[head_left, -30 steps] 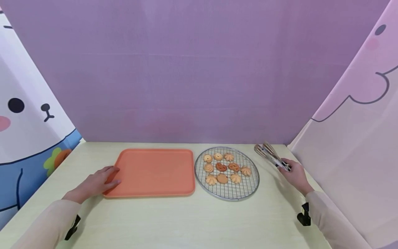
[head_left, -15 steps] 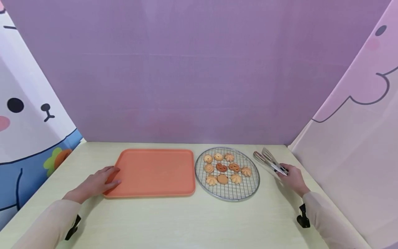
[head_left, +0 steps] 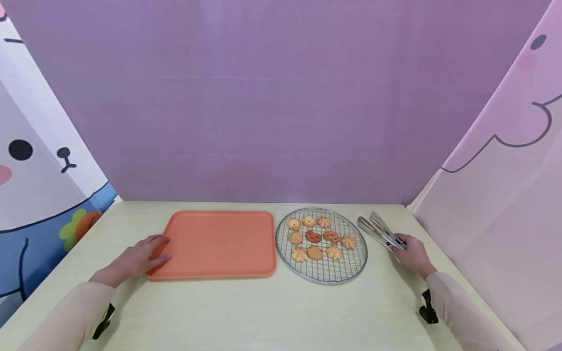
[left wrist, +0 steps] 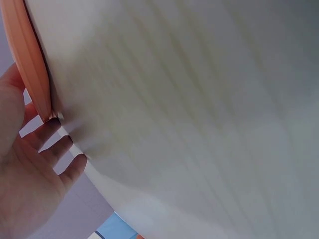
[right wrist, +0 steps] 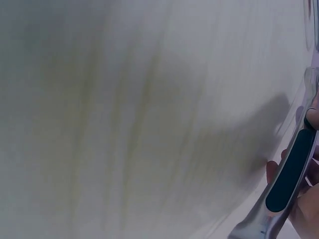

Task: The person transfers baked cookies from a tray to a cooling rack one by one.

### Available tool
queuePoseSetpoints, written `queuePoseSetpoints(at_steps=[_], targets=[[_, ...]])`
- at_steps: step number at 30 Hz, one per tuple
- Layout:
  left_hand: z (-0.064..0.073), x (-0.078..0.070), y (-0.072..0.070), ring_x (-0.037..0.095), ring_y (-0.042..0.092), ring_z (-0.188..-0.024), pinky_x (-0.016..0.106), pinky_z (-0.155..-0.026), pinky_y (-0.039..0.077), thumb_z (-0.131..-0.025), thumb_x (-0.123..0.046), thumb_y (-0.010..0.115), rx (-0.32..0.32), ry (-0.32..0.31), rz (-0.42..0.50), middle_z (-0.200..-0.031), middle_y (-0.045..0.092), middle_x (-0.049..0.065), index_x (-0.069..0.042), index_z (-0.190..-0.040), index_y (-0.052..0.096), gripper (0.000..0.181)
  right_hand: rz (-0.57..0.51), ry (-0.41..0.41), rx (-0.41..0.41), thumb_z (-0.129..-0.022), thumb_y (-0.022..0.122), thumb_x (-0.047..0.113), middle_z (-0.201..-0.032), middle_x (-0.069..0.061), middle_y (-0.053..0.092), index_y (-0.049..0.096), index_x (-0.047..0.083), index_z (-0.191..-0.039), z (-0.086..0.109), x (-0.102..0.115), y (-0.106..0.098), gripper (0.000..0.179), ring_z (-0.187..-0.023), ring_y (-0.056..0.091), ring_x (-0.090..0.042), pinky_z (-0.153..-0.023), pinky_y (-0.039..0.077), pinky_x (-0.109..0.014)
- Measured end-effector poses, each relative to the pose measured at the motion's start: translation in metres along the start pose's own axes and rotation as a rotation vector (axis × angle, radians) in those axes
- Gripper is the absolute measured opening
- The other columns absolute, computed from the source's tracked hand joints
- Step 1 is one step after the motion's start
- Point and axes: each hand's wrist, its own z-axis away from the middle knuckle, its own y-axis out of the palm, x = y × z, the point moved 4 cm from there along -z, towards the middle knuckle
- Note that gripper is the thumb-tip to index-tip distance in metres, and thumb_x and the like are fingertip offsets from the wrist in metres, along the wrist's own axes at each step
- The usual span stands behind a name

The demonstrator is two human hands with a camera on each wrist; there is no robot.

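My left hand (head_left: 136, 258) is at the left end of an orange rectangular tray (head_left: 219, 243), thumb and fingers about its near left corner. In the left wrist view, the tray's edge (left wrist: 35, 69) runs between thumb and fingers, with the other fingertips down by the tabletop. To the right of the round wire rack (head_left: 331, 282), my right hand (head_left: 412, 253) grips metal food tongs (head_left: 388, 238) by their handles. Their two ends stand apart, pointing toward the back, with no food between them. The right wrist view shows a dark green grip panel on the tongs' handle (right wrist: 291, 172).
On the rack lie several cookies (head_left: 300, 254), including two brown pretzel-shaped ones (head_left: 313, 236). It stands close beside the tray on a pale wooden table (head_left: 281, 317). A purple panel (head_left: 272, 122) rises behind, and printed cartoon panels (head_left: 505, 195) stand at both sides.
The tongs and my right hand have shifted slightly left, and the ends of the tongs have come down a little. My left hand and the tray have stayed put.
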Motion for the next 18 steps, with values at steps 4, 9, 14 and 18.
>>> queuePoseSetpoints(at_steps=[4, 9, 14, 18], targets=[[-0.0002, -0.0008, 0.0007, 0.051, 0.042, -0.114, 0.067, -0.086, 0.039, -0.083, -0.041, 0.061, 0.011, -0.015, 0.007, -0.129, 0.042, 0.032, 0.002, -0.128, 0.045, 0.065, 0.000, 0.008, 0.013, -0.077, 0.065, 0.005, -0.086, -0.023, 0.063, 0.057, -0.013, -0.109, 0.0008, -0.0003, 0.0015, 0.037, -0.070, 0.053, -0.021, -0.060, 0.041, -0.028], [-0.0001, -0.0010, 0.0016, 0.051, 0.041, -0.114, 0.067, -0.086, 0.039, -0.083, -0.043, 0.061, 0.026, -0.029, 0.012, -0.129, 0.041, 0.032, 0.002, -0.129, 0.044, 0.066, -0.002, 0.014, 0.028, -0.077, 0.065, 0.004, -0.088, -0.024, 0.063, 0.057, -0.013, -0.110, 0.0023, 0.0007, 0.0021, 0.038, -0.071, 0.054, -0.023, -0.061, 0.042, -0.030], [-0.0004, -0.0008, 0.0009, 0.051, 0.041, -0.114, 0.067, -0.085, 0.038, -0.083, -0.045, 0.060, 0.036, -0.037, 0.006, -0.130, 0.041, 0.032, 0.001, -0.129, 0.044, 0.067, -0.005, 0.023, 0.027, -0.077, 0.066, 0.005, -0.090, -0.026, 0.063, 0.057, -0.012, -0.110, 0.0029, 0.0010, 0.0018, 0.038, -0.073, 0.055, -0.026, -0.061, 0.042, -0.031], [-0.0010, -0.0010, 0.0003, 0.051, 0.041, -0.114, 0.067, -0.086, 0.038, -0.083, -0.046, 0.060, 0.049, -0.039, 0.001, -0.130, 0.040, 0.032, 0.001, -0.129, 0.044, 0.068, -0.007, 0.030, 0.029, -0.077, 0.067, 0.006, -0.090, -0.026, 0.063, 0.057, -0.012, -0.110, 0.0033, 0.0013, 0.0010, 0.039, -0.073, 0.055, -0.026, -0.061, 0.043, -0.031]])
